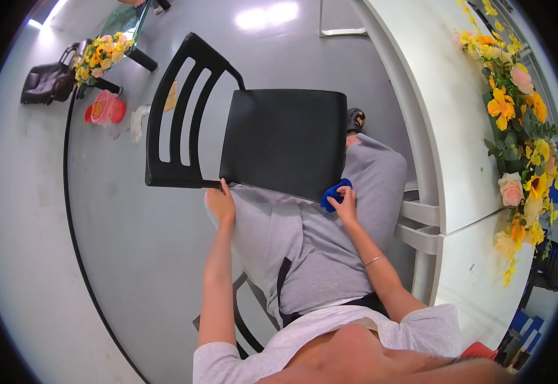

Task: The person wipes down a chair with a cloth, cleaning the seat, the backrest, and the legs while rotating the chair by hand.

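A black chair [285,141] with a slatted backrest [186,115] stands sideways in front of my knees, its backrest to the left. My left hand [221,203] is closed on the chair's near edge, where the backrest meets the seat; some of its fingers are hidden. At the near right corner of the seat, my right hand [344,203] pinches a crumpled blue cloth [332,194]. The cloth touches the seat's edge. Both forearms reach over my lap in grey trousers [330,243].
A white table [413,38] runs along the right, with yellow and pink flowers [516,128] on it. At the upper left are a red bucket [108,107], a flower bunch [103,56] on a glass table and a dark leather bag [47,82]. Another chair [253,313] is beneath me.
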Available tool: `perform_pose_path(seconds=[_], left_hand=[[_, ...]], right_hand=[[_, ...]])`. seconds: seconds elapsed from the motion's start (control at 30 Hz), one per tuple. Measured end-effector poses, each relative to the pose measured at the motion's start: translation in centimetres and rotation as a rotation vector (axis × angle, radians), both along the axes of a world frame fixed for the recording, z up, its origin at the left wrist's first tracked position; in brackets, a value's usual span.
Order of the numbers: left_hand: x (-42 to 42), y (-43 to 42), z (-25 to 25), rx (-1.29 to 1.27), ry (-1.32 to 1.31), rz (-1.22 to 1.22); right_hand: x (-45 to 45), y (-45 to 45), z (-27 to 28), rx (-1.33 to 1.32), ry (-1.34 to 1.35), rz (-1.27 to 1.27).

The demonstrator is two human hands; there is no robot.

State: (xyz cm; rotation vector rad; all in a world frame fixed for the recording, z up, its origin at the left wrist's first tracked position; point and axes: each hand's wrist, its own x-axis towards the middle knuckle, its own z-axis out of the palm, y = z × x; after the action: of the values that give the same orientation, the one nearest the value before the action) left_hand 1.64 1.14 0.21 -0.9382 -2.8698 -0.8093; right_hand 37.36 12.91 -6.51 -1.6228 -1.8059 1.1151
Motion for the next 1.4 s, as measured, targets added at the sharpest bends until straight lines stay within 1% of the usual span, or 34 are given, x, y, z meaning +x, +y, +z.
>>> perform_pose_path(seconds=[0.07,0.1,0.17,0.2,0.27,0.3,0.37,0.43,0.5,0.57,0.63,0.73,0.77,0.83,0.87,0.93,1.03,1.1,1.17,1.23,1.27,1.37,1.4], left_hand=[[0.1,0.1,0.7,-0.014,-0.034,-0.007],[0.0,0.2,0.9,-0.029,-0.068,-0.014],[0.1,0.2,1.2,-0.026,-0.063,-0.027],[0.2,0.3,1.5,-0.026,-0.060,-0.037],[0.3,0.3,2.0,-0.049,-0.085,-0.026],[0.4,0.4,2.2,-0.069,-0.112,-0.023],[0.4,0.3,2.1,-0.070,-0.107,-0.027],[0.1,0.3,1.9,-0.067,-0.099,-0.031],[-0.3,0.0,1.1,-0.043,-0.107,-0.044],[-0.3,0.0,1.5,-0.032,-0.101,-0.055],[-0.3,-0.2,1.6,-0.022,-0.095,-0.070],[-0.7,-0.4,1.0,0.043,-0.177,-0.074],[-0.6,-0.2,1.3,0.041,-0.173,-0.073],[0.0,0.1,2.1,0.029,-0.110,-0.056],[-0.3,-0.1,1.6,0.029,-0.161,-0.040],[-0.4,-0.2,1.9,0.028,-0.178,-0.045],[-0.6,-0.2,1.5,0.041,-0.190,-0.059],[-0.7,-0.5,1.5,0.039,-0.188,-0.074],[-0.7,-0.5,1.7,0.049,-0.236,-0.075],[-0.4,-0.2,2.1,0.064,-0.206,-0.080],[-0.2,-0.2,2.2,0.072,-0.174,-0.084],[-0.2,-0.2,2.8,0.040,-0.246,-0.068],[-0.4,-0.3,2.4,0.019,-0.230,-0.076]], right_hand=[[-0.2,0.4,-1.4,-0.021,0.038,-0.079],[-0.6,0.6,-1.4,-0.018,0.041,-0.078],[-1.4,0.7,-1.6,-0.034,0.070,-0.223],[-1.7,1.2,-1.8,-0.035,0.073,-0.218],[-2.4,2.6,-2.3,-0.028,0.071,-0.297],[-2.8,3.7,-2.7,-0.033,0.071,-0.292],[-3.9,6.7,-3.6,0.015,0.232,-0.396],[-5.0,11.0,-4.6,0.001,0.214,-0.421],[-6.3,15.4,-3.9,0.042,0.223,-0.419],[-6.9,19.6,-3.2,-0.049,0.176,-0.361],[-7.5,24.0,-4.9,-0.071,0.146,-0.356],[-7.9,30.5,-8.4,-0.047,0.161,-0.308],[-7.6,33.0,-10.5,-0.095,0.229,-0.258],[-7.7,34.1,-9.6,-0.111,0.254,-0.210],[-7.7,33.8,-9.2,-0.116,0.253,-0.213],[-7.9,31.6,-8.0,0.021,0.089,-0.210],[-7.1,26.0,-5.8,0.062,0.059,-0.189],[-6.2,20.8,-5.1,-0.003,-0.012,-0.203],[-5.2,15.5,-6.1,0.024,-0.006,-0.233],[-4.7,10.6,-4.6,-0.077,0.079,-0.258],[-4.6,8.9,-3.9,-0.074,0.075,-0.254],[-4.0,5.0,-2.3,-0.074,0.036,-0.187],[-3.8,4.1,-1.8,0.019,-0.048,-0.089]])
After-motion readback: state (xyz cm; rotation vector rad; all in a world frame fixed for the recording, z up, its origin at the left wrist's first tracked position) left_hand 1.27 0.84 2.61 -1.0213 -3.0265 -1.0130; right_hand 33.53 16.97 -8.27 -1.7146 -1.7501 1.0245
